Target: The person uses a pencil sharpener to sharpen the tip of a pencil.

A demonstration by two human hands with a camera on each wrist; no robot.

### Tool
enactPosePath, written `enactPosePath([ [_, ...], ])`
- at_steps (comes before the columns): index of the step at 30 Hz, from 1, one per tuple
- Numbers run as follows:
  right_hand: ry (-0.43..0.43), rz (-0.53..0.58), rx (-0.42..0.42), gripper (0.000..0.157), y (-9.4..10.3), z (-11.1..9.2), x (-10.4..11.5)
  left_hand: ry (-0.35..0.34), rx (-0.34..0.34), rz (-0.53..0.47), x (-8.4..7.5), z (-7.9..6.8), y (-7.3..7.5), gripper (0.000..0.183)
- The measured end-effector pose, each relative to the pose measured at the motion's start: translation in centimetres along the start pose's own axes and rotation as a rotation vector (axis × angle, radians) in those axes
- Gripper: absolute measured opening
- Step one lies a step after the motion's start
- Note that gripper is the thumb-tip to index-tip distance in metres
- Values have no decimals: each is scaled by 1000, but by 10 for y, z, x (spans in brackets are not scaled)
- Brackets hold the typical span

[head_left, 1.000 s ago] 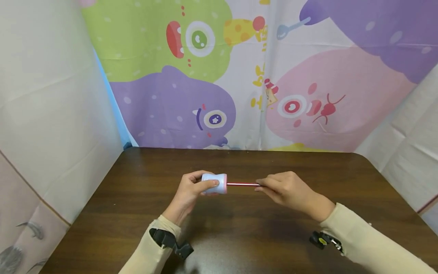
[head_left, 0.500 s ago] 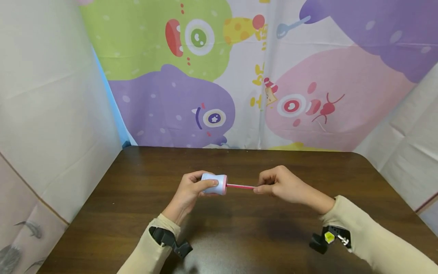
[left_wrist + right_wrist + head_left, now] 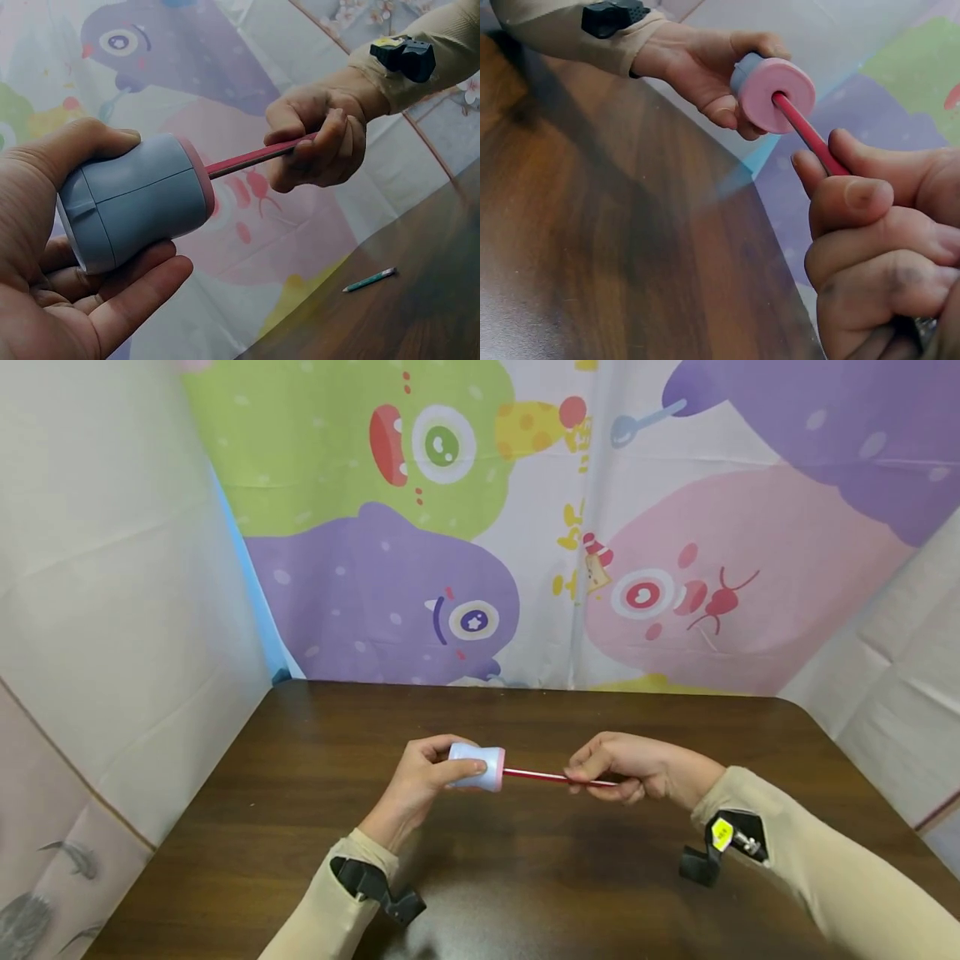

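My left hand point(image 3: 416, 785) grips a light blue pencil sharpener point(image 3: 142, 195) with a pink end face point(image 3: 769, 112), held sideways above the table. A red pencil point(image 3: 536, 774) has one end in the round hole of that pink face. On the other side, my right hand point(image 3: 630, 767) pinches the pencil between thumb and fingers, the other fingers curled in. In the head view, the pencil's free end shows past my right fingertips. The pencil tip inside the sharpener is hidden.
A dark brown wooden table point(image 3: 315, 860) lies under both hands. In the left wrist view, a green pencil point(image 3: 369, 280) rests on it. A cartoon-printed curtain point(image 3: 540, 635) hangs behind the table, with pale cloth at both sides.
My right hand has turned at the wrist and shifted its fingers along the pencil, so the pencil's end now shows beyond them. My left hand and the sharpener have stayed almost in place.
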State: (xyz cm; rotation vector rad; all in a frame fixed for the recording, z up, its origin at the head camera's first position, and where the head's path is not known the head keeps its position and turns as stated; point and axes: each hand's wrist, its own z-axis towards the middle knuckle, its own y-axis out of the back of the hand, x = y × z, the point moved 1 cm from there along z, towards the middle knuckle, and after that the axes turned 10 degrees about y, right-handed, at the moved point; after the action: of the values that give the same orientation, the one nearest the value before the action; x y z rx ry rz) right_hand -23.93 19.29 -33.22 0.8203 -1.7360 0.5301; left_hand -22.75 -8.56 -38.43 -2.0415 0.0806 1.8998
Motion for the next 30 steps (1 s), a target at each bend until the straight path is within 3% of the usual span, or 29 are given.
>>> enactPosePath([
  [3, 13, 5, 19, 25, 2, 1, -2, 8, -2, -3, 2, 1, 0, 12],
  [6, 80, -38, 21, 25, 0, 1, -1, 14, -12, -14, 3, 1, 0, 12],
  [8, 150, -112, -5, 26, -3, 0, 2, 13, -19, -23, 2, 1, 0, 12],
  [12, 300, -361, -160, 19, -9, -3, 8, 3, -24, -43, 0, 1, 1, 13],
  [15, 500, -599, -285, 13, -12, -4, 8, -4, -23, -58, -1, 1, 1, 12],
  [20, 1060, -1087, -336, 13, -16, -4, 3, -2, -23, -73, -2, 1, 1, 12],
  [23, 1328, -1355, -355, 10, -19, -2, 0, 4, -23, -83, -3, 1, 1, 13],
  [27, 1529, -1639, -516, 22, -23, 1, -5, 8, -29, -93, -4, 1, 1, 15],
  [30, 1584, -1730, -627, 21, -26, 4, -9, 4, -46, -97, -5, 1, 1, 15],
])
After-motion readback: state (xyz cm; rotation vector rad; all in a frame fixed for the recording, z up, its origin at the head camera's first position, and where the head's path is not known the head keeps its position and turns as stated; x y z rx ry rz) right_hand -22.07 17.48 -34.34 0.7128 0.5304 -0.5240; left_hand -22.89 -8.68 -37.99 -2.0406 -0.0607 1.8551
